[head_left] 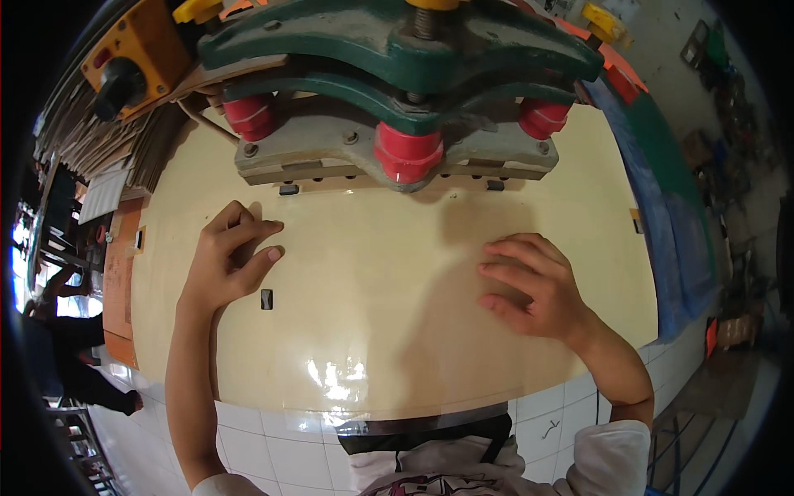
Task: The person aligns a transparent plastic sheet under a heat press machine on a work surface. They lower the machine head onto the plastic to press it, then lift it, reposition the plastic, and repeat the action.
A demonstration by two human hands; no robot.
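Observation:
Over the cream-coloured table sheet (364, 273), my left hand (227, 256) hovers or rests, its index finger and thumb apart with nothing between them. Just below that thumb lies a small black block (266, 299). On the other side, my right hand (533, 277) is loosely curved, its fingers spread and holding nothing I can see. Two more small dark blocks, a left one (289, 189) and a right one (495, 185), sit along the front edge of a metal press plate (314, 149). Whether either hand touches the sheet I cannot tell.
Above the plate stand a green press frame (331, 50) and red cylindrical pads (408, 152). A yellow control box (136, 62) with a black knob is at upper left, near stacked cardboard sheets (124, 149). Blue sheeting (662, 223) hangs along the right edge.

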